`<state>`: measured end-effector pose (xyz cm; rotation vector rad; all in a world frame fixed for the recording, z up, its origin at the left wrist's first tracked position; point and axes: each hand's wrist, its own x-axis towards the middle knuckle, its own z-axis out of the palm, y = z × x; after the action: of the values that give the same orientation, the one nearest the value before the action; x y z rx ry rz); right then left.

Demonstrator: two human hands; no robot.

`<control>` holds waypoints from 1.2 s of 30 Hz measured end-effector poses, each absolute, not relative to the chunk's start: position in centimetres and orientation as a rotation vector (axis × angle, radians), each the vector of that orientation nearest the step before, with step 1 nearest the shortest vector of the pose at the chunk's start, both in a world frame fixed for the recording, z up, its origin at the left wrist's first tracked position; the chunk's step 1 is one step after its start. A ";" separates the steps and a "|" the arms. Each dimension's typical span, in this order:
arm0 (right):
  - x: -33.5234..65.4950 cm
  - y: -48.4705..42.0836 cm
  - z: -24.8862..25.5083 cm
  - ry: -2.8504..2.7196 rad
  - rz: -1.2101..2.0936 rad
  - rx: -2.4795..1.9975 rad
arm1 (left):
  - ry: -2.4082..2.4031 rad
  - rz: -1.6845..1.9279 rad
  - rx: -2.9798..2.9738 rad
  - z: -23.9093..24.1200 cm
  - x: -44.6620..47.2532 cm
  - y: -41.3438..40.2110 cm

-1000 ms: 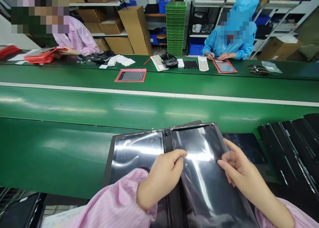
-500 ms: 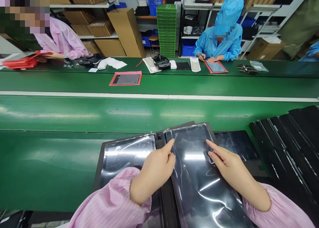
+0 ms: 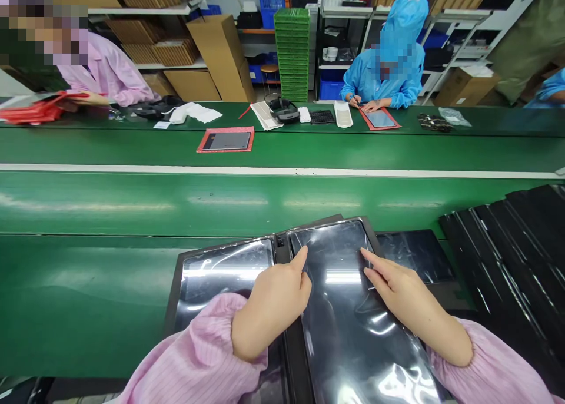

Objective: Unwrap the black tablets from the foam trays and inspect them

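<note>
A worker's left hand (image 3: 274, 307), index extended, grip unclear, and narrowly parted right hand (image 3: 404, 289) flank a glossy black film-covered rectangular panel (image 3: 353, 327), seemingly aligning it over a matte-black two-bay tray's (image 3: 174, 289) right bay.

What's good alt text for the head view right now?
The left hand and right hand are at opposite edges of a glossy dark panel, with a similar panel to its left. Black items lie to the right; across the green table are a person in pink and a person in blue.
</note>
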<state>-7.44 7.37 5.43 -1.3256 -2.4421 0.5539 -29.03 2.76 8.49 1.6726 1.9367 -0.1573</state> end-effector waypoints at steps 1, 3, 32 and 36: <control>-7.5 7.5 5.5 -2.464 0.561 -1.339 | 1.956 -0.220 1.729 8.6 -29.0 2.8; -7.7 7.8 5.9 -2.477 0.611 -1.385 | 1.992 -0.288 1.872 8.9 -29.1 2.8; -9.5 5.5 12.6 -1.603 1.469 -1.740 | 1.091 0.500 2.405 8.5 -28.4 -7.0; -10.3 5.3 11.5 -1.556 1.426 -1.756 | 1.628 0.997 1.764 9.0 -32.9 -8.8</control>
<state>-10.31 5.32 11.52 -1.7563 -1.5564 1.4257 -32.91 -8.80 9.01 1.7641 1.6278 0.9968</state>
